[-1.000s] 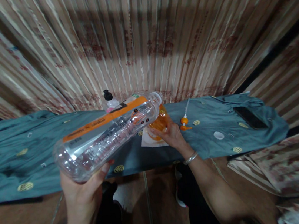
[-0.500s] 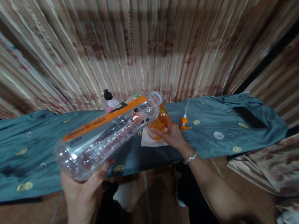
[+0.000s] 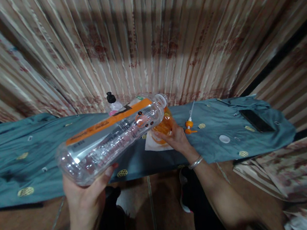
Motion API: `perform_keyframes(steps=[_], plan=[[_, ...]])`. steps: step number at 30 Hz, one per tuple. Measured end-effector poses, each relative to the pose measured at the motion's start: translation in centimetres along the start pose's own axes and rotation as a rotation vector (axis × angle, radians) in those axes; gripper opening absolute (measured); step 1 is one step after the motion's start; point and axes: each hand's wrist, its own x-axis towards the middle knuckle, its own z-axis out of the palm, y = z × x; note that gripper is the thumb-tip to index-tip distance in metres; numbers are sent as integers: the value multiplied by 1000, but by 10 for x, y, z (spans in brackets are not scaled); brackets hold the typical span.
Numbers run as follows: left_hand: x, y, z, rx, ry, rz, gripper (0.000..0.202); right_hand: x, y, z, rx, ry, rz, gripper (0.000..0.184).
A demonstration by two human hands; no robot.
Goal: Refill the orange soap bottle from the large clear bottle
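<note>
My left hand (image 3: pixel 88 190) grips a large clear plastic bottle (image 3: pixel 111 142) with an orange and silver label near its base. The bottle is tilted, almost lying flat, its neck pointing right over the orange bottle. My right hand (image 3: pixel 176 137) is wrapped round that orange see-through bottle (image 3: pixel 164 126), which stands on a white cloth or tissue (image 3: pixel 154 145). The orange bottle's mouth is hidden behind the clear bottle's neck. To the right of my right hand lies an orange pump top (image 3: pixel 189 125) with a thin clear tube.
Behind the clear bottle stands a small bottle with a black cap (image 3: pixel 111 98). A white round cap (image 3: pixel 224 139) and a dark phone (image 3: pixel 256 120) lie to the right on the teal cloth (image 3: pixel 27 160) covering the narrow table. A pleated curtain (image 3: pixel 141 36) hangs close behind.
The clear bottle has rolled or shifted very slightly in my left hand. Otherwise both hands and the orange bottle hold the same positions.
</note>
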Motion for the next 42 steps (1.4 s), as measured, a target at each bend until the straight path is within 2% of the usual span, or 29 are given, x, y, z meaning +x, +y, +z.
perform_keyframes(steps=[8,16,20,24,28,32,34,42], plan=[[0,-2,-3,-12,3,-22,77,-1,2,1,-3,0,2,79],[-6,11,23,-80,107,-45,61,-4,5,0,84,-30,-4,95],[-6,5,13,-61,61,-71,59,-6,6,-1,89,-37,35,100],[-6,-3,-1,-53,23,-109,65,-8,5,-1,82,-58,74,103],[-12,-6,1,-84,26,-144,69,-11,5,2,96,-56,55,104],[-21,-8,8,-130,114,-198,97,-13,8,7,89,-39,59,101],[-24,-9,11,-157,140,-238,102,-14,9,8,80,-32,72,99],[-25,-13,11,-136,133,-395,75,-14,7,7,77,-58,74,95]])
